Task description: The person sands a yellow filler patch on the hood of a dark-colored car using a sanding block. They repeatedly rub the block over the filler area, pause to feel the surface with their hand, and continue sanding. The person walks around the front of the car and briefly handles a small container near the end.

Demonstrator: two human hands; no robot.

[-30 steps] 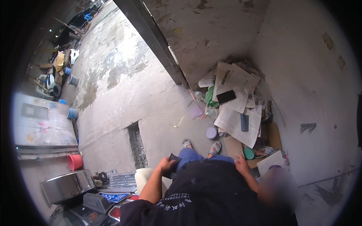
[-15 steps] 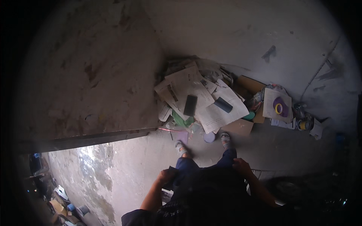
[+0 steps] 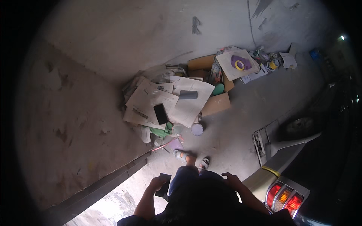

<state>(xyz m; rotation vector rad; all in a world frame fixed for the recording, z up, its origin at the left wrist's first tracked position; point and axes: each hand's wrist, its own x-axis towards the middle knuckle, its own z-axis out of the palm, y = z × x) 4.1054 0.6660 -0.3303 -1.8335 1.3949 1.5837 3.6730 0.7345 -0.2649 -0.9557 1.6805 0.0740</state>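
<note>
Swung round since a moment ago: paper pile point(image 3: 166, 101) now dead ahead. Left hand point(image 3: 156, 184) grips a dark flat block point(image 3: 164, 184) below it; right hand point(image 3: 230, 179) empty, loose. I'd keep that hold firm.

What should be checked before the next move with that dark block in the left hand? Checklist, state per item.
1. Left hand grips the dark rectangular block: ok, fingers closed on its edge.
2. Right hand free: ok, open, holding nothing, at the hip.
3. Footing: ok, both sandalled feet on bare concrete.
4. Path ahead: not ok, newspapers, a round lid and cardboard lie just beyond the toes.
5. Clearance on the right: not ok, a car's rear corner with tail light stands close.
6. Block's type: cannot tell.
</note>
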